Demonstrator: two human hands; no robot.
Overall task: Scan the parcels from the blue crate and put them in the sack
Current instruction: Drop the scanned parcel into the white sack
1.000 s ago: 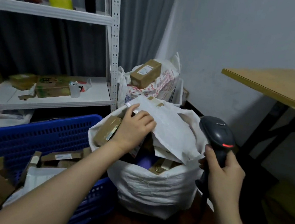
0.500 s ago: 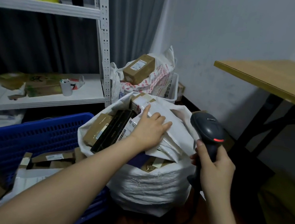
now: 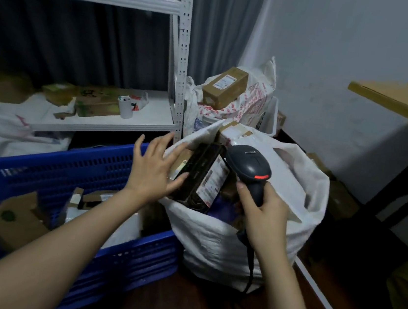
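A blue crate (image 3: 72, 171) at the lower left holds several cardboard parcels (image 3: 9, 220). To its right stands a full white sack (image 3: 222, 244) stuffed with parcels, a black parcel with a white label (image 3: 202, 177) leaning at its near left rim. My left hand (image 3: 154, 171) hovers over the sack's left rim, fingers spread, empty, its thumb by the black parcel. My right hand (image 3: 260, 212) grips the dark handheld scanner (image 3: 250, 167), whose red light glows, in front of the sack.
A white metal shelf rack (image 3: 181, 56) stands behind the crate with flat cardboard and a small cup (image 3: 124, 106) on it. Another printed bag with a brown box (image 3: 225, 86) sits behind the sack. A wooden table (image 3: 407, 99) is at the right.
My left hand has lifted off the white mailer in the sack and drawn back left toward the crate, fingers spread. The scanner hand has shifted left in front of the sack.
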